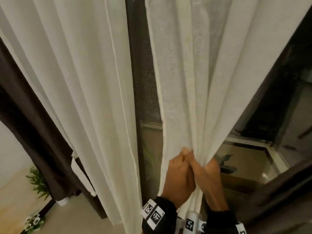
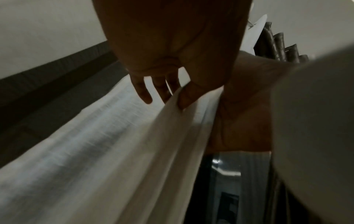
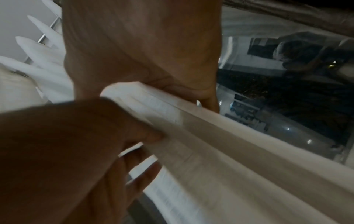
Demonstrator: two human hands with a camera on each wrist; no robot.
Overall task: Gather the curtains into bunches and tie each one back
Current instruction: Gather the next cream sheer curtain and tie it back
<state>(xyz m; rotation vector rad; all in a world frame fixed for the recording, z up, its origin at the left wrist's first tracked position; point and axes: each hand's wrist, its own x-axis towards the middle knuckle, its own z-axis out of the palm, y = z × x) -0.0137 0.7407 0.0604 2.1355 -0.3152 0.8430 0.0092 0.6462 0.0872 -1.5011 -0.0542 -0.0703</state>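
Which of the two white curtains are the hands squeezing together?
The white curtain on the right. Both the left hand and the right hand grip its folds in a bunch. The white curtain on the left hangs loose, untouched.

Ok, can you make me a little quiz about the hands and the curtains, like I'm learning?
1. True or false: both hands hold the same white curtain.
2. Which curtain hangs loose, untouched? A) the white one on the left B) the white one on the right
3. Fill in: behind the white curtain on the left hangs a ____ brown curtain.

Key
1. True: the left hand and right hand bunch the right white curtain together.
2. A: the left white curtain hangs free.
3. Dark: the brown curtain is dark, near the green plant.
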